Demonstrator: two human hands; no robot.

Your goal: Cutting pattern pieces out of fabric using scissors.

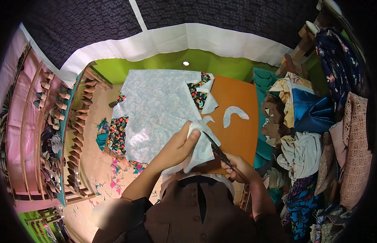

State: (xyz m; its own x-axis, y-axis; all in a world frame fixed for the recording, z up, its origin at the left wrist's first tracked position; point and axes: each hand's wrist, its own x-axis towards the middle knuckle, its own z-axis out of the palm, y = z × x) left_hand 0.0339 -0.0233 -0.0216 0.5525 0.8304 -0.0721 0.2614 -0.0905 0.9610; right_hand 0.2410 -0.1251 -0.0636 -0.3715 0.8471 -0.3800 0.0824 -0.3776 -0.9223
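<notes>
My left hand (186,142) is closed on the near right part of a white fabric sheet (156,101), pinching it up off the table. Dark scissors (214,145) are in my right hand (238,168), their blades pointing away to the left and lying at the fabric next to my left fingers. Black floral fabric (118,133) shows at the sheet's left edge and again at its far right corner. A curved white cut piece (234,115) rests on the orange-brown table (241,141), right of the sheet.
Racks of shoes (77,133) stand at the left. Piled cloths, including a blue satin one (312,109) and a white one (300,154), crowd the right side. Coloured scraps (115,174) litter the tiled floor. A dark curtain (95,28) with a white border hangs beyond the table.
</notes>
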